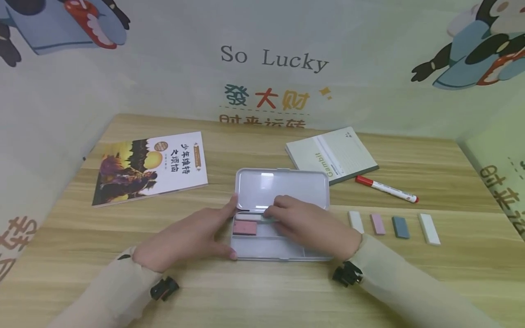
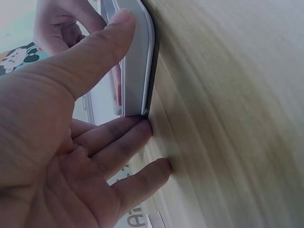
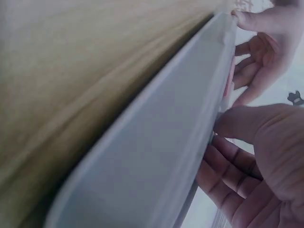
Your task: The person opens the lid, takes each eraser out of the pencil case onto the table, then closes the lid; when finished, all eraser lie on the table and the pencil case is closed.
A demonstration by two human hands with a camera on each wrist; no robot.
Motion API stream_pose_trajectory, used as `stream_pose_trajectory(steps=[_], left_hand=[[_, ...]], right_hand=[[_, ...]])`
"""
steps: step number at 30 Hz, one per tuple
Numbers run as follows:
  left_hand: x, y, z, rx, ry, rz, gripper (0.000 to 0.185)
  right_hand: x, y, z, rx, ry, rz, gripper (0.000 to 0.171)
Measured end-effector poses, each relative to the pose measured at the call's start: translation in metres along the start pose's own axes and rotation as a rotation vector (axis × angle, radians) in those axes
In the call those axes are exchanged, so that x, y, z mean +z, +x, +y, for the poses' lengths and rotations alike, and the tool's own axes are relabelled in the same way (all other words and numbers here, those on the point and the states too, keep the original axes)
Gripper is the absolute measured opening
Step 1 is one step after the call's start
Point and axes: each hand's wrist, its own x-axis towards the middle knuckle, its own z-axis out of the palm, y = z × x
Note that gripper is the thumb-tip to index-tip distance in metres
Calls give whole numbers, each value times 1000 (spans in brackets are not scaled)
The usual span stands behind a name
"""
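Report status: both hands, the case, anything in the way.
Left hand steadies open pencil case at its left edge, fingers straight. Right hand fingertips on white eraser inside; pink eraser beside it. Nothing blocking.

Open white plastic case (image 1: 282, 214) at centre of wooden surface (image 1: 262, 291); pink eraser block (image 1: 245, 228) inside, left part. Illustrated paperback book (image 1: 149, 167) behind-left. Pale green notebook (image 1: 331, 154) behind-right, red-capped marker (image 1: 386, 189) beside it. Row of four small eraser blocks (image 1: 393, 226) right of case.
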Motion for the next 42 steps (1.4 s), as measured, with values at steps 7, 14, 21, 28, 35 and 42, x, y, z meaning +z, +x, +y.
stream_pose_trajectory(steps=[7, 14, 21, 28, 35, 42], left_hand=[[-1, -1, -1, 3, 2, 6, 121], [0, -1, 0, -16, -17, -5, 120], [-1, -1, 1, -7, -9, -4, 121], [-1, -2, 3, -11, -5, -3, 123], [-1, -4, 3, -3, -4, 1, 121], [-2, -3, 4, 0, -2, 1, 121]], right_hand=[[2, 8, -4, 20, -88, 2, 18], [3, 9, -6, 37, -114, -3, 11], [-1, -3, -4, 7, -91, 88, 14], [-8, -23, 2, 31, 31, 132, 12], [-11, -44, 10, 108, 214, 202, 12], [-14, -72, 20, 156, 340, 346, 22]])
